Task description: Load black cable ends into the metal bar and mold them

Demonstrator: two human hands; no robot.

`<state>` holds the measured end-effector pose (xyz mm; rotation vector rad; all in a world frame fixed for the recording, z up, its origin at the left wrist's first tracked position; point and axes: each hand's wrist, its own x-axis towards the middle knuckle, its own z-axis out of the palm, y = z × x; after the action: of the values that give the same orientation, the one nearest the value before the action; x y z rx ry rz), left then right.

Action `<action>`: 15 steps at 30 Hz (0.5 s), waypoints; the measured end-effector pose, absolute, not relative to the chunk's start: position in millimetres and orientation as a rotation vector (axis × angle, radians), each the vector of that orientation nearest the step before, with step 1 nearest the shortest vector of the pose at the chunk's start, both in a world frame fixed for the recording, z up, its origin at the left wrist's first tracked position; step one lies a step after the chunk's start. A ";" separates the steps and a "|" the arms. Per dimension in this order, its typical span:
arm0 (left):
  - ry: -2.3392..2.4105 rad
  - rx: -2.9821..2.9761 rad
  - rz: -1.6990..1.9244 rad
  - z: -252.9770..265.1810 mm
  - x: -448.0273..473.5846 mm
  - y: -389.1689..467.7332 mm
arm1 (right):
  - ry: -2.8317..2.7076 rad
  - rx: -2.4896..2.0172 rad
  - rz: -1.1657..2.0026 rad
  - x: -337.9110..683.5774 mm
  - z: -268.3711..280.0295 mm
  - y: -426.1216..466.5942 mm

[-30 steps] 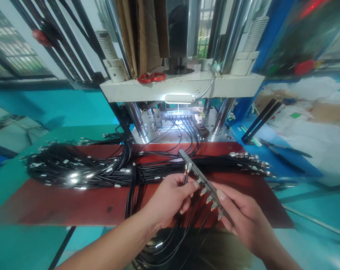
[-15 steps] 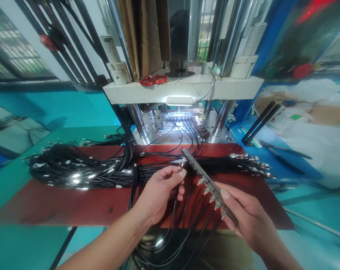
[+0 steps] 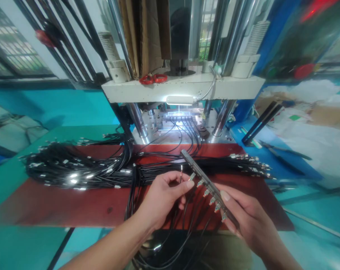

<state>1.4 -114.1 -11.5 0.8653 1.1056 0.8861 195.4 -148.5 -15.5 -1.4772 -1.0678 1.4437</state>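
My right hand (image 3: 244,210) is closed around the near end of a long dark metal bar (image 3: 196,167), which slants up and leftward over the board. Several small metal connectors (image 3: 212,200) stick out along the bar's left edge, with thin black cables hanging below. My left hand (image 3: 164,198) pinches a black cable between thumb and fingers. The cable's metal connector (image 3: 192,176) is at the bar's left edge; I cannot tell whether it sits in the bar. A second cable end (image 3: 181,168) with a bare copper-coloured section rises behind the left fingers.
A thick bundle of black cables (image 3: 82,168) lies across the red-brown board (image 3: 82,206). Behind stands a press (image 3: 184,90) with a lit fixture holding more cables (image 3: 181,116). Red-handled scissors (image 3: 153,78) rest on its crossbeam. Dark pliers or tweezers (image 3: 285,157) lie at right.
My left hand has moved slightly right, bringing the pinched connector lower along the bar's edge. The second cable end now stands apart from it. The bar's far end has shifted slightly left.
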 end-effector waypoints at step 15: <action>1.029 0.832 0.828 -10.4 -1.5 -111.9 | -1.032 -1.530 1.476 196.7 -17.3 -149.3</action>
<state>-1.5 -111.9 -10.4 0.8320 1.0294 0.8279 196.7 -149.3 -17.3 -1.5300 -1.0320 1.4761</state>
